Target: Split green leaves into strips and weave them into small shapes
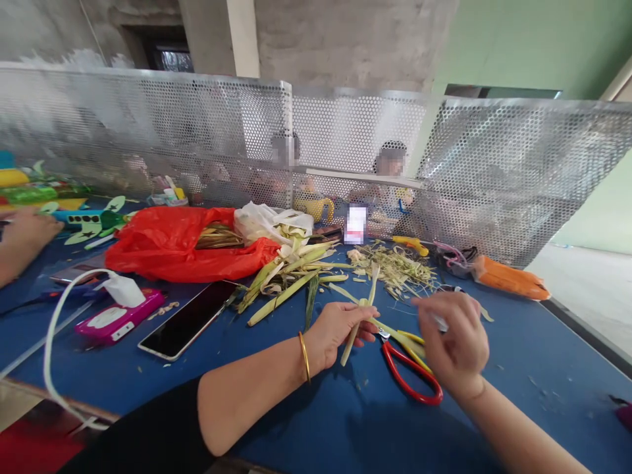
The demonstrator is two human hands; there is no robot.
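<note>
My left hand [340, 332], with a gold bangle at its wrist, is closed on a folded pale-green husk strip [350, 343]. One end points up past the fingers, another hangs below. My right hand [454, 336] is raised to the right, fingers curled and smeared by motion; whether anything is in them cannot be made out. Between the hands, scissors [412, 376] with red handles lie on the blue table, a yellowish strip beside them. Ahead of my left hand is a pile of husks [291, 276], with thin shredded scraps [395, 268] to its right.
A red plastic bag [153, 243] holds dry husks. Left of my forearm lie a black phone [190, 320] and a pink power strip [121, 319] with a white plug. A lit phone [355, 224] stands before the perforated metal screen [355, 131]. Another person's hand [29, 237] is far left; people sit beyond.
</note>
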